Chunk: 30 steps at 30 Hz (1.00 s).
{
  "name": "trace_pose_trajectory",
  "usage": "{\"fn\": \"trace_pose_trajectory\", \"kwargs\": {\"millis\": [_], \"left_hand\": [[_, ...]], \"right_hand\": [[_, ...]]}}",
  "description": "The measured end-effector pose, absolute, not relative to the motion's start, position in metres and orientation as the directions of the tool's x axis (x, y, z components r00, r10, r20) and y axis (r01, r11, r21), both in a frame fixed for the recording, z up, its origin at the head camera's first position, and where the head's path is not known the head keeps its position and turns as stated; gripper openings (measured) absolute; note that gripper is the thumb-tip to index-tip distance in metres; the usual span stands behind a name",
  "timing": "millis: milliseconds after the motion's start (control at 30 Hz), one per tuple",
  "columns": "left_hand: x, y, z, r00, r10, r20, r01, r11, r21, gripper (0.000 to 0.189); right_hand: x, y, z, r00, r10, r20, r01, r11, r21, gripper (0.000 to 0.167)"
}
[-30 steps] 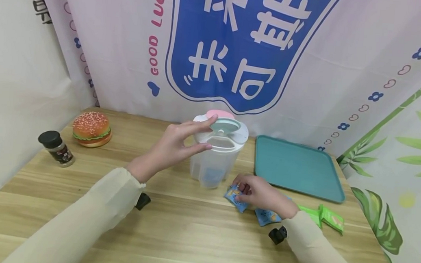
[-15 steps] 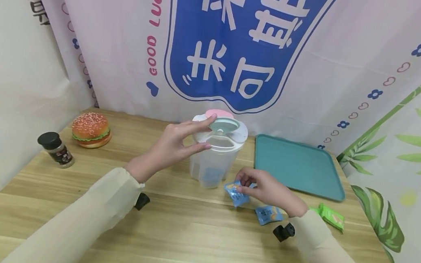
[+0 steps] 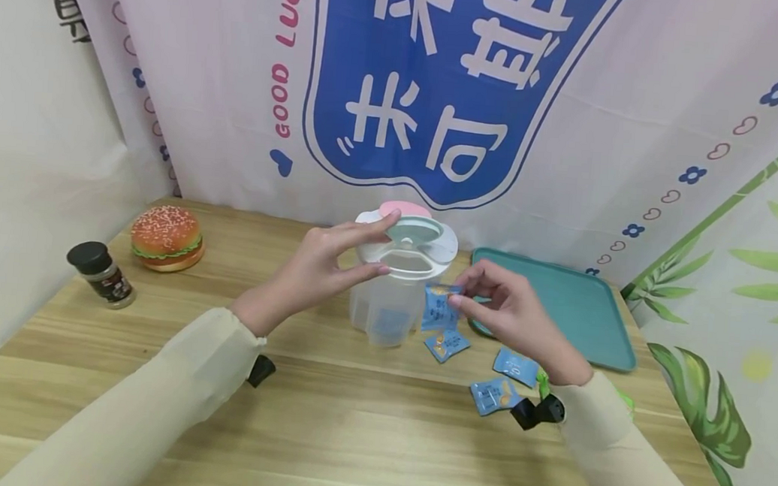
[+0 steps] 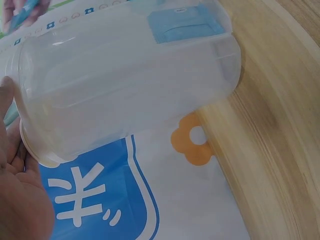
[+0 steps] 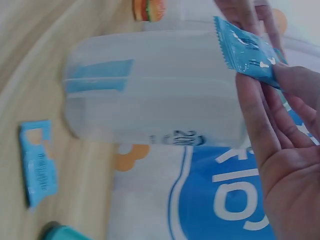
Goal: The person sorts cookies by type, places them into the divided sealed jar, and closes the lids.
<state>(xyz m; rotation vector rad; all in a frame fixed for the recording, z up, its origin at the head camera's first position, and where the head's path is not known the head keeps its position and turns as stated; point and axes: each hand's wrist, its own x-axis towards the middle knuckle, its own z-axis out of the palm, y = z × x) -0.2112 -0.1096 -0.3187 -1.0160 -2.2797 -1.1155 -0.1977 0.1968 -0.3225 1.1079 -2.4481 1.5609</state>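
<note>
I have the right hand (image 3: pixel 509 312) pinching a blue packet (image 3: pixel 440 308) between thumb and fingers, raised just beside the clear container (image 3: pixel 387 307). The left hand (image 3: pixel 316 268) keeps thumb and forefinger spread and nearly straight, touching the white lid (image 3: pixel 444 248) by its tilted green flap (image 3: pixel 417 231); how firmly it presses, I can't quite tell. I see three more blue packets (image 3: pixel 447 345) on the wooden table (image 3: pixel 348 436).
</note>
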Motion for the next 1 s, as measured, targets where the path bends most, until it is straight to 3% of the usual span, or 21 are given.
{"fn": "trace_pose_trajectory", "kwargs": {"millis": [567,1000], "left_hand": [[-0.211,-0.110,-0.317,-0.677,0.449,0.584,0.736,0.423,0.528,0.071],[-0.209,-0.112,-0.317,-0.684,0.447,0.576,0.729,0.435,0.528,0.070]], "right_hand": [[-0.218,0.178,-0.276,-0.749,-0.421,0.512,-0.624,0.187,-0.759,0.011],[-0.218,0.154,-0.286,-0.717,-0.502,0.483,-0.653,0.243,-0.717,0.010]]}}
